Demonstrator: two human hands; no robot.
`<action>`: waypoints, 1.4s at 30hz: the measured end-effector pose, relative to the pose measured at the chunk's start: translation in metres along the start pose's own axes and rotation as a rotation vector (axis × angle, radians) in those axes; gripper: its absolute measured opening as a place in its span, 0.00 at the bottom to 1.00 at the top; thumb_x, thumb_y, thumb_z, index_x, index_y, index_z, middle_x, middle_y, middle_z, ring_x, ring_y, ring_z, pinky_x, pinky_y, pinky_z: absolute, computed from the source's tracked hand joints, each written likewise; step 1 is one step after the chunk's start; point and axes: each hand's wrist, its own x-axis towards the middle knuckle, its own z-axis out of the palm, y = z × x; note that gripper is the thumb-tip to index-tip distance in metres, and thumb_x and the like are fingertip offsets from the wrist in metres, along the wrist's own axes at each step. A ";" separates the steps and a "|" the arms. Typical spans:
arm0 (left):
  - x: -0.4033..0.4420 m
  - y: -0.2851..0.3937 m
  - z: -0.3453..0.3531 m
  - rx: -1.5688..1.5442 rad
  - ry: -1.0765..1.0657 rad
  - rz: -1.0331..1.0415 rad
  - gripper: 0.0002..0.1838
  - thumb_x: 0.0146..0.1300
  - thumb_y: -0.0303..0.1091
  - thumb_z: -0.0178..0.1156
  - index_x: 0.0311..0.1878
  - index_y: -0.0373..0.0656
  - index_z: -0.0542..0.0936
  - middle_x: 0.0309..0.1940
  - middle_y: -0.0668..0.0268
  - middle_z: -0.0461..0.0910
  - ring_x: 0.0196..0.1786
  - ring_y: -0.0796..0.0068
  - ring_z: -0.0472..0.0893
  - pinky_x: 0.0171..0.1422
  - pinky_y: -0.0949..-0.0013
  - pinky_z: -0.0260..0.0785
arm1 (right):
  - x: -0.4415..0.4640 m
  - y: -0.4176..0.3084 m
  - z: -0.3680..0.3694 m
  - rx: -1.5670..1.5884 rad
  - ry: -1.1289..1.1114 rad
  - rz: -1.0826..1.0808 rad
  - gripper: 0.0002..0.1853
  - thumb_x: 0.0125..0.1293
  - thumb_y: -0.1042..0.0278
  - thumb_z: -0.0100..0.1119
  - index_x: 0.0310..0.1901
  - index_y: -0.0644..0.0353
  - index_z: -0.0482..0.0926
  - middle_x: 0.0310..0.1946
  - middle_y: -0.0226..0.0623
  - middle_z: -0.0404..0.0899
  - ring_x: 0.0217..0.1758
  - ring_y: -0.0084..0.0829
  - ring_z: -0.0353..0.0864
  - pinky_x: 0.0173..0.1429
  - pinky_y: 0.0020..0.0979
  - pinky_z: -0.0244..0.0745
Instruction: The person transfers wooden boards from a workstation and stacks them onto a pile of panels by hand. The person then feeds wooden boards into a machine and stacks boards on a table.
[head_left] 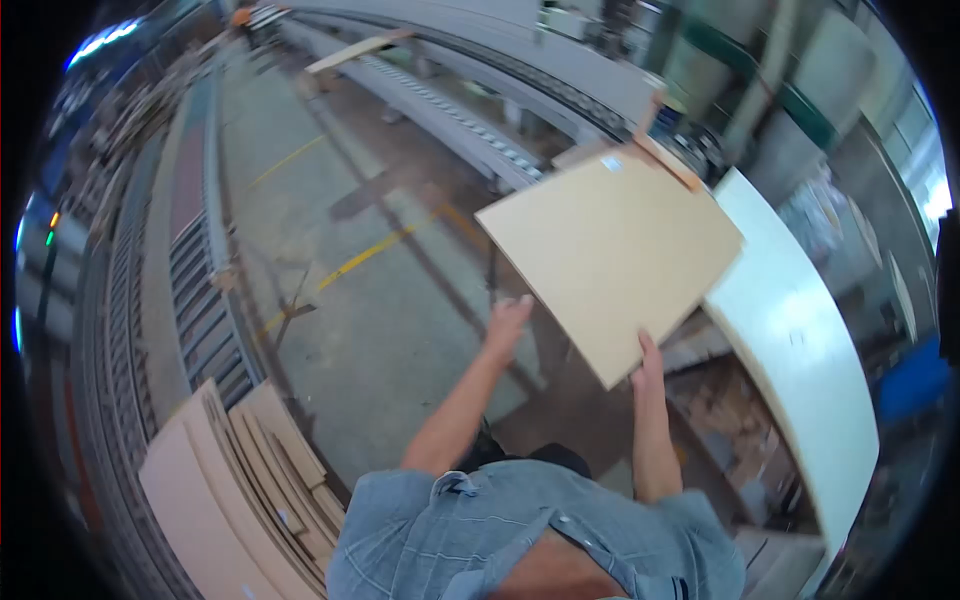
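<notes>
"Where are the fingers?"

"The right hand (649,368) pinches the flat, tan, near-square board (615,255), which looks like pressed wood, beside its nearest corner. The thumb lies over the face; the other fingers are mostly hidden, seemingly underneath."

"And the left hand (507,322)?"

"Just beside the board's left edge, fingers partly curled. It's blurred there, so I can't tell whether they touch or grip it."

"How does the board lie from them?"

"Ahead of both, spreading forward from the right thumb. The sides look nearly equal, so no long axis stands out. One corner points back toward the body, and the right hand is the nearer to it."

"Texture?"

"Smooth and matte, straight-edged, with a small white rectangular label (611,163) far from the fingers. Past that edge sits a narrow brown wooden bar (670,165)."

"Further out?"

"Right of the right fingers, a broad, glossy white panel (800,330), with jumbled light-brown wood offcuts (735,420) below it. Left of the left fingers, smooth grey floor (380,330), then a slatted grey metal roller conveyor (212,335). Back and left, a stack of pinkish-tan boards (195,490) shows layered edges."
</notes>
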 end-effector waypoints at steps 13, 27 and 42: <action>0.050 -0.059 0.085 0.017 0.682 0.052 0.20 0.73 0.45 0.63 0.49 0.33 0.82 0.45 0.54 0.85 0.49 0.63 0.84 0.51 0.56 0.76 | 0.090 -0.123 -0.080 0.089 -0.294 0.266 0.25 0.80 0.61 0.55 0.71 0.64 0.71 0.66 0.43 0.79 0.69 0.44 0.77 0.76 0.49 0.73; -0.262 -0.074 0.055 -0.009 1.063 -0.004 0.26 0.70 0.52 0.61 0.50 0.33 0.82 0.51 0.44 0.85 0.56 0.46 0.84 0.59 0.47 0.75 | -0.068 -0.126 -0.091 -0.511 -0.582 0.555 0.30 0.79 0.59 0.56 0.76 0.67 0.64 0.72 0.50 0.71 0.74 0.44 0.70 0.81 0.47 0.65; -0.798 -0.343 -0.043 -0.580 2.031 0.402 0.22 0.69 0.48 0.64 0.28 0.39 0.78 0.23 0.70 0.76 0.29 0.79 0.72 0.31 0.60 0.68 | -0.407 0.147 -0.067 -0.614 -1.427 1.292 0.15 0.77 0.69 0.56 0.60 0.66 0.80 0.61 0.44 0.83 0.67 0.37 0.80 0.75 0.42 0.73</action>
